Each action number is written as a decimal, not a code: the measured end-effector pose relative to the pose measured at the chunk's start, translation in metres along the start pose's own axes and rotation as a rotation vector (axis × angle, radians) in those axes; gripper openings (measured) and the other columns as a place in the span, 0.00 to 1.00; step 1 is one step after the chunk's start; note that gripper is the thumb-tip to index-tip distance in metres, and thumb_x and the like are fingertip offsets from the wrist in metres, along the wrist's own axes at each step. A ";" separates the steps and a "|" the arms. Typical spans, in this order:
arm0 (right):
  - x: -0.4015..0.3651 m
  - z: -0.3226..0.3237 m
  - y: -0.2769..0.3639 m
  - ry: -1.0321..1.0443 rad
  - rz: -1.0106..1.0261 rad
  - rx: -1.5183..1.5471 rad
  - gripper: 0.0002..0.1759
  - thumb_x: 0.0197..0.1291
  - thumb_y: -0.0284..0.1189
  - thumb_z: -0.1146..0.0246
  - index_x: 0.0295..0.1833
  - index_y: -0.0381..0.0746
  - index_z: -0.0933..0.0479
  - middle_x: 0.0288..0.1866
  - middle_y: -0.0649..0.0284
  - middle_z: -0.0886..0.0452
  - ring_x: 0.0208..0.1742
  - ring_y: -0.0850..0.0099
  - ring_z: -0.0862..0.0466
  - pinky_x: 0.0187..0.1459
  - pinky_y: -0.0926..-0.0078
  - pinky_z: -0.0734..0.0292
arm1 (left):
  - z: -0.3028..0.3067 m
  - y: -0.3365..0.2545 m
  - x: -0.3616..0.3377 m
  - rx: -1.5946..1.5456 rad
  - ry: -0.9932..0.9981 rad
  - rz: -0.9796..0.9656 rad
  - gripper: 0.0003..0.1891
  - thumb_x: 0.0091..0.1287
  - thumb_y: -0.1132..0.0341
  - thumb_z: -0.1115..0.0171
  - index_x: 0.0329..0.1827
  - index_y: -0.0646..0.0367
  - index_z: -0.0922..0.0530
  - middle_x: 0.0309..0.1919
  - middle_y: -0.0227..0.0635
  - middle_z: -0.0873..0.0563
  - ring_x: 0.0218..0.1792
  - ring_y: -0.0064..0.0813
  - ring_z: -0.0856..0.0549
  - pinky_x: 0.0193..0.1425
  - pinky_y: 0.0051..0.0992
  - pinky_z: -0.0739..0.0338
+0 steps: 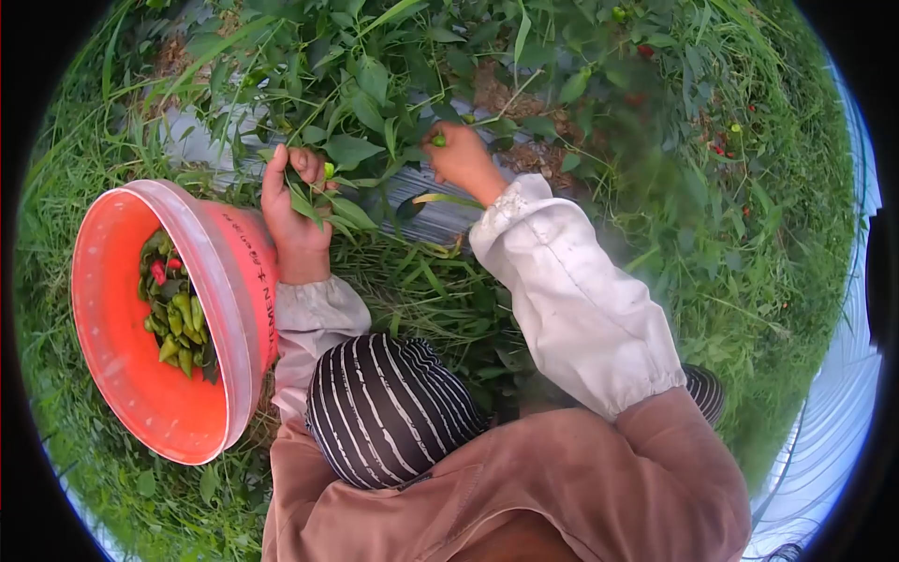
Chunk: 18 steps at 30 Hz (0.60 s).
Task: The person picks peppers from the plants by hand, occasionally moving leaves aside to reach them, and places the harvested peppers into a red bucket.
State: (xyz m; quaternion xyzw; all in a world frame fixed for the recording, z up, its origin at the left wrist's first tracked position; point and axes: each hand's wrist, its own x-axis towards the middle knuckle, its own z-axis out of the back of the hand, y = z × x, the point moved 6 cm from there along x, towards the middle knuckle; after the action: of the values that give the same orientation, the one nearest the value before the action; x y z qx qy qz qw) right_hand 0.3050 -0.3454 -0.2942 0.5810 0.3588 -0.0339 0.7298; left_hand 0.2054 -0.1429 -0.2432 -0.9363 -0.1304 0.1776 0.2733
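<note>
My left hand (298, 211) is raised beside the bucket, its fingers curled at a small light-green pepper (329, 171) among pepper leaves (350, 214). The thumb points up, and the palm is partly hidden. To the right, my right hand (465, 161) pinches another small green pepper (438, 140) at the pepper plant (370, 89). Close to my left wrist, an orange-red bucket (103, 309) tilts with its mouth facing left. Inside it lie several green peppers (178, 328), a few red ones (158, 272) and some dark leaves.
Silvery plastic mulch (435, 192) shows beneath the plants, with dry straw (538, 159) in places. Grass (421, 290) and more plants with red and green peppers (721, 148) surround me. My striped knee (389, 407) is between my arms. Pale sheeting (824, 412) borders the far right.
</note>
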 end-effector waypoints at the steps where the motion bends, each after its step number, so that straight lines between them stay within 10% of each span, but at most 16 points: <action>1: 0.004 -0.012 0.011 -0.012 0.263 -0.429 0.08 0.58 0.31 0.39 0.38 0.37 0.21 0.27 0.57 0.20 0.23 0.66 0.19 0.22 0.70 0.29 | -0.001 -0.001 0.000 0.004 0.000 -0.004 0.16 0.75 0.56 0.51 0.29 0.55 0.31 0.22 0.27 0.31 0.26 0.21 0.30 0.27 0.24 0.28; 6: 0.020 -0.066 -0.008 -0.086 0.778 -1.088 0.10 0.57 0.35 0.39 0.36 0.40 0.19 0.28 0.50 0.18 0.29 0.53 0.17 0.31 0.57 0.23 | 0.000 -0.004 0.000 -0.008 -0.008 -0.009 0.16 0.75 0.56 0.52 0.29 0.54 0.31 0.22 0.26 0.31 0.24 0.21 0.31 0.28 0.25 0.26; 8: 0.023 -0.052 -0.022 -0.171 0.616 -0.606 0.11 0.57 0.36 0.37 0.38 0.39 0.18 0.26 0.51 0.17 0.31 0.53 0.16 0.34 0.55 0.22 | 0.001 -0.003 0.001 0.001 -0.005 -0.002 0.16 0.75 0.57 0.51 0.29 0.54 0.31 0.22 0.26 0.31 0.24 0.21 0.31 0.28 0.25 0.26; 11: -0.013 -0.049 -0.002 -0.064 0.605 -0.999 0.14 0.58 0.39 0.36 0.42 0.40 0.18 0.28 0.53 0.16 0.33 0.52 0.16 0.38 0.55 0.22 | 0.006 0.001 0.002 0.001 0.026 0.017 0.16 0.76 0.57 0.52 0.30 0.54 0.32 0.23 0.27 0.32 0.25 0.22 0.31 0.29 0.24 0.26; 16: -0.094 0.005 -0.012 0.063 0.438 -0.663 0.19 0.60 0.40 0.35 0.50 0.37 0.21 0.34 0.51 0.16 0.33 0.54 0.15 0.35 0.59 0.22 | 0.013 0.007 0.001 0.011 -0.014 0.044 0.14 0.76 0.57 0.52 0.31 0.53 0.32 0.23 0.26 0.32 0.24 0.21 0.31 0.31 0.24 0.27; 18: -0.124 0.025 -0.009 0.103 0.017 -0.398 0.19 0.61 0.39 0.34 0.51 0.36 0.22 0.33 0.55 0.16 0.33 0.58 0.15 0.35 0.65 0.22 | 0.020 0.008 0.000 0.037 -0.080 0.066 0.14 0.75 0.57 0.50 0.30 0.52 0.31 0.23 0.25 0.31 0.22 0.21 0.31 0.30 0.24 0.28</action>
State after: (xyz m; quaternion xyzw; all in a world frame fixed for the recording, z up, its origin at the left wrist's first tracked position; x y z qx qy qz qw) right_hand 0.2212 -0.4160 -0.2302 0.4294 0.3904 0.0736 0.8110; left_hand 0.1986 -0.1405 -0.2637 -0.9271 -0.1067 0.2262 0.2793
